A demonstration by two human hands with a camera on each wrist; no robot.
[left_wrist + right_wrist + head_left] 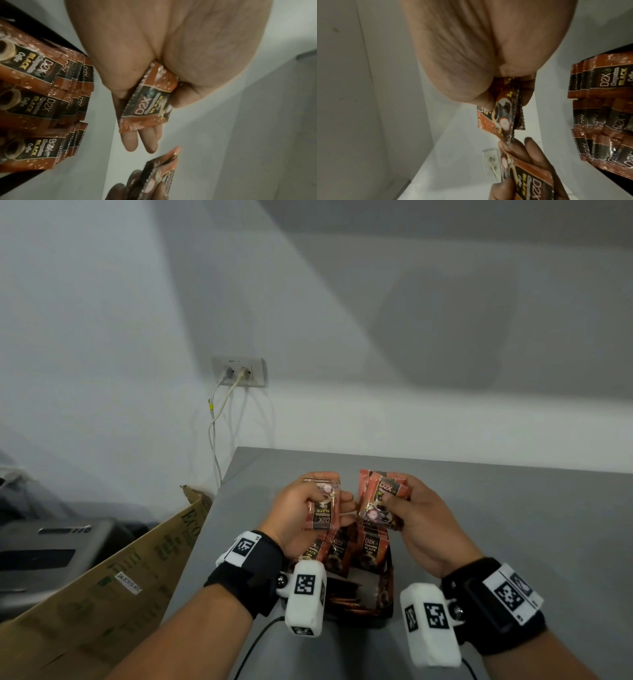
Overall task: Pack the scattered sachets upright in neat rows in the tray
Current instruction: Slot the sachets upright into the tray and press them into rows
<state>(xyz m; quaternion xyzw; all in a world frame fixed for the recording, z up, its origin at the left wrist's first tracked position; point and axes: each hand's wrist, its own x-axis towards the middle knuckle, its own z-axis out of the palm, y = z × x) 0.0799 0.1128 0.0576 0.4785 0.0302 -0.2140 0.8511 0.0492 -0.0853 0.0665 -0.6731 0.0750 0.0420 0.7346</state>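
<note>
Brown-and-orange D2X black coffee sachets. My left hand (pixel 308 503) pinches one sachet (pixel 323 505) (pixel 149 102) between thumb and fingers, print upside down. My right hand (pixel 407 508) grips a fanned bundle of several sachets (pixel 378 501) (pixel 505 112). Both hands hover close together just above the far end of the black tray (pixel 363 616). Inside it, rows of upright sachets (pixel 342 553) (pixel 42 94) (pixel 604 121) stand packed. My wrists hide the tray's near part.
The grey table (pixel 496 525) ends at its left edge beside an open cardboard box (pixel 137 570). A wall socket (pixel 239 370) with white cables sits behind the table's far left corner. A grey machine (pixel 51 546) stands on the far left.
</note>
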